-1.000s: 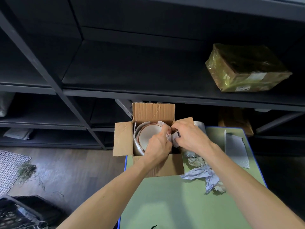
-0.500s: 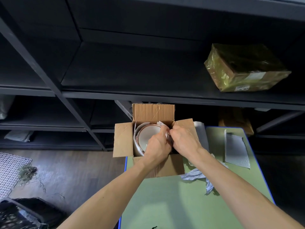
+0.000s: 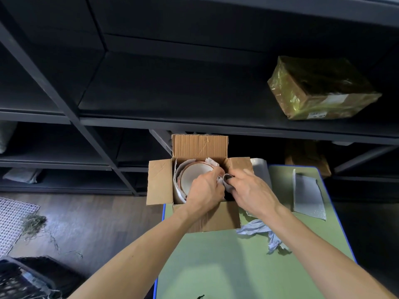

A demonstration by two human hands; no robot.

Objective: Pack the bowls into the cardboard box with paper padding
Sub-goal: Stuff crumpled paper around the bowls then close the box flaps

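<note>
Box (image 3: 207, 219) stands at the far left corner of the green surface (image 3: 237, 266), all four flaps open, the left flap hanging out past the surface's left edge. Bowls (image 3: 194, 175) sit nested in the box's left half, white inside with a reddish rim, tilted toward the right. A pale liner (image 3: 176, 186) stands between them and the left wall.

Both hands reach into the box from the near side. The left hand (image 3: 205, 190) is curled over the right rim of the bowls, its fingertips gripping a grey piece of paper (image 3: 225, 180). The right hand (image 3: 252, 190) meets it just beside, thumb and forefinger pinching the same paper above the box's right half. The space below the paper is dark, and I cannot tell what is in it.

A crumpled scrap (image 3: 261, 230) lies on the surface just right of the box. A flat grey sheet (image 3: 308, 195) lies near the right edge. On the dark shelf (image 3: 172, 100) behind, a taped parcel (image 3: 319, 89) rests at the right.
</note>
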